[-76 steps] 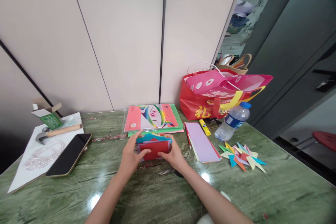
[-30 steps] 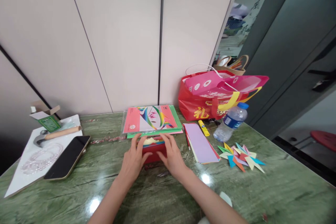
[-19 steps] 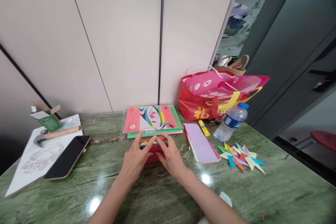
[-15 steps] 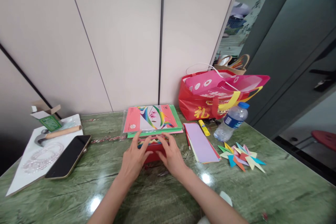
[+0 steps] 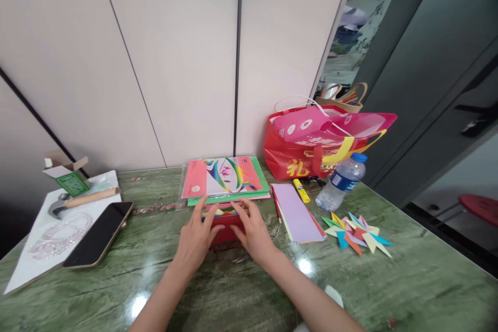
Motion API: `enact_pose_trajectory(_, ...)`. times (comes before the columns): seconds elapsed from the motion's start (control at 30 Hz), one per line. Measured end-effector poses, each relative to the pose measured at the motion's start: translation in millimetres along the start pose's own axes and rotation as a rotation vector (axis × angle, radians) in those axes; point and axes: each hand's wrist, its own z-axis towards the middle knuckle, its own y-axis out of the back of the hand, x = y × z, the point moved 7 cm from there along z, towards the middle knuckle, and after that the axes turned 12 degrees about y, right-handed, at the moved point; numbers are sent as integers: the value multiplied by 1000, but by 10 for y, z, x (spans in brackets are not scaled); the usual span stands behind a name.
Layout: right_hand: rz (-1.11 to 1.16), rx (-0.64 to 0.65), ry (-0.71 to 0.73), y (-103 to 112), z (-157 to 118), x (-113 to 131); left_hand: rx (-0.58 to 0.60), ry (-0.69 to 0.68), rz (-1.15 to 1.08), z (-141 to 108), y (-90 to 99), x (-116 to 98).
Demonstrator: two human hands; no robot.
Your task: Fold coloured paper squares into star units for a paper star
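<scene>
A small red box or folded paper piece point(image 5: 224, 233) with colourful strips or edges along its top stands on the green table between my hands. My left hand point(image 5: 197, 233) curves around its left side, thumb on the front and fingers at the top. On the right side my right hand point(image 5: 254, 231) holds it the same way. Behind it lies a packet of coloured paper point(image 5: 223, 175) with a pink cover, on green sheets. What the fingertips touch at the back is hidden.
Right: purple paper strips point(image 5: 298, 215), a yellow glue stick point(image 5: 301, 191), a water bottle point(image 5: 342, 181), folded paper stars point(image 5: 360, 233) and a red bag point(image 5: 288, 150). Left: a phone point(image 5: 99, 233), a hammer point(image 5: 91, 196), clear beads point(image 5: 60, 236) and a small box point(image 5: 72, 181).
Both hands stay around the red object, which now looks slightly more upright, with more of its front showing. The whole view has shifted a little.
</scene>
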Motion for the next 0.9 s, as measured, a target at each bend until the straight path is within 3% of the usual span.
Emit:
enact_pose_trajectory(0.27, -28, 0, 38, 0, 20, 58, -3, -81, 12, -7, 24, -66)
enact_pose_trajectory(0.63, 67, -53, -54, 32, -9, -20, -195, 94, -495, -18, 47, 143)
enact_pose_trajectory(0.9, 104, -37, -60, 13, 0, -35, -186, 140, -649, 3, 77, 221)
